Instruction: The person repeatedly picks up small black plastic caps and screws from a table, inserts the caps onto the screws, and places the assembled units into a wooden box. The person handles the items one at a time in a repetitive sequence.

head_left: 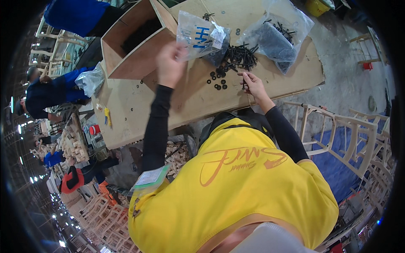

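Note:
My left hand (171,63) is smeared by motion in front of the wooden box (137,67); whether it holds anything cannot be made out. Dark small pieces (141,36) lie inside that box. At the near side of the table my right hand (254,85) is closed, thumb and fingers pinching a black bolt (243,84). Just beyond it lies a pile of black bolts (242,57). Several black washers (217,80) are scattered left of the pile. A clear printed plastic bag (198,38) with dark contents stands between the box and the pile.
Another clear bag (278,44) of black hardware lies at the table's (198,103) right. A yellow-handled tool (108,117) sits near its left edge. Wooden chair frames (337,130) stand on the right. Other people (42,99) are at the left.

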### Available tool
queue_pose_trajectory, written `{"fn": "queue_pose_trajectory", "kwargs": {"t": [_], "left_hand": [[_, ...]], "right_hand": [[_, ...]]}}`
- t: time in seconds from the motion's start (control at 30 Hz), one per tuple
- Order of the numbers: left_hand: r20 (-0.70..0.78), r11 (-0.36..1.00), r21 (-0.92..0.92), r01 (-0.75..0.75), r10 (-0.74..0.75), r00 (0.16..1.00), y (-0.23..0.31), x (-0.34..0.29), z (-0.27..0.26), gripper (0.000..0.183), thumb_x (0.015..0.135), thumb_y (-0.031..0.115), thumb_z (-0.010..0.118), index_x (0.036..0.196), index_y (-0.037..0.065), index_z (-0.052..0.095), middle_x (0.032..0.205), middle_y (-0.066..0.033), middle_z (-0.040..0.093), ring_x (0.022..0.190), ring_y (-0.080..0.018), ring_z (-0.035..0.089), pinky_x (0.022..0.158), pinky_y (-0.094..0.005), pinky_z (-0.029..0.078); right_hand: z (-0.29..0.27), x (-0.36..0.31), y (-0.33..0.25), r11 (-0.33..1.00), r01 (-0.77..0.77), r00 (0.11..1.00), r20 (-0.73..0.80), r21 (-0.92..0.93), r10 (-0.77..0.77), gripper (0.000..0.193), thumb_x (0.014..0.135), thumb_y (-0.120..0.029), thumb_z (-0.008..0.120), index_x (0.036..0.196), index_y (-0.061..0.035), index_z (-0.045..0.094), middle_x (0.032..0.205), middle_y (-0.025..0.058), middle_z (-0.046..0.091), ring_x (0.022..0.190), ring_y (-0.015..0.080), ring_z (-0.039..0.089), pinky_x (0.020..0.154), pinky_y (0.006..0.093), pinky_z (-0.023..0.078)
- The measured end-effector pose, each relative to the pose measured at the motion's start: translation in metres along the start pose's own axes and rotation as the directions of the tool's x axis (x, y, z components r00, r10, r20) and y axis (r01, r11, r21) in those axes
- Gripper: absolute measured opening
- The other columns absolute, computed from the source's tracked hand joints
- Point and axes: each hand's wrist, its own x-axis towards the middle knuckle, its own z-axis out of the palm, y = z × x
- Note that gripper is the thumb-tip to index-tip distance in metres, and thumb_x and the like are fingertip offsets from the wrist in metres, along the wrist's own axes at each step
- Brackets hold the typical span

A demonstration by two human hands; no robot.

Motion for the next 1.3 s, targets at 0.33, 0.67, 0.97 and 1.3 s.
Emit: {"fn": "queue_pose_trajectory", "kwargs": {"t": [0.33, 0.67, 0.97, 1.3], "left_hand": [[0.306, 0.960, 0.198, 0.200, -0.255, 0.917, -0.076, -0.124, 0.104, 0.018, 0.084, 0.008, 0.073, 0.101, 0.004, 0.067, 0.099, -0.0135, 0.067, 0.088, -0.0284, 0.067, 0.079, -0.0384, 0.054], [0.509, 0.718, -0.414, 0.559, -0.326, 0.796, 0.001, -0.108, 0.105, 0.013, 0.092, 0.008, 0.071, 0.102, 0.001, 0.069, 0.087, -0.0024, 0.071, 0.076, -0.0070, 0.065, 0.070, -0.0233, 0.054], [0.167, 0.936, -0.265, 0.234, -0.194, 0.967, 0.016, -0.111, 0.102, 0.012, 0.087, 0.009, 0.073, 0.098, 0.004, 0.073, 0.089, -0.0046, 0.064, 0.071, -0.0113, 0.063, 0.065, -0.0249, 0.051], [-0.128, 0.987, -0.159, -0.031, 0.010, 0.992, 0.025, -0.007, -0.003, 0.014, 0.087, 0.015, 0.076, 0.096, 0.004, 0.075, 0.087, -0.0071, 0.071, 0.075, -0.0146, 0.065, 0.069, -0.0292, 0.053]], "right_hand": [[0.014, 0.008, 0.014, 0.974, 0.093, 0.987, 0.145, -0.207, -0.064, 0.026, 0.104, -0.019, 0.055, 0.126, -0.0093, 0.066, 0.093, 0.0003, 0.067, 0.070, 0.0067, 0.059, 0.069, 0.0228, 0.053], [0.034, 0.005, 0.021, 0.537, 0.554, 0.822, 0.318, -0.636, -0.472, 0.024, 0.089, -0.015, 0.069, 0.112, -0.0073, 0.071, 0.082, 0.0162, 0.064, 0.074, 0.0304, 0.065, 0.068, 0.0403, 0.050], [0.039, -0.004, 0.011, 0.892, 0.316, 0.936, 0.259, -0.323, -0.238, 0.023, 0.097, -0.012, 0.065, 0.114, 0.0031, 0.068, 0.100, 0.0093, 0.072, 0.077, 0.0142, 0.070, 0.071, 0.0274, 0.056], [0.016, 0.021, -0.016, 0.534, 0.520, 0.819, 0.211, -0.667, -0.533, 0.039, 0.084, -0.013, 0.073, 0.122, -0.0157, 0.068, 0.116, 0.0112, 0.065, 0.084, 0.0241, 0.071, 0.076, 0.0346, 0.056]]}}
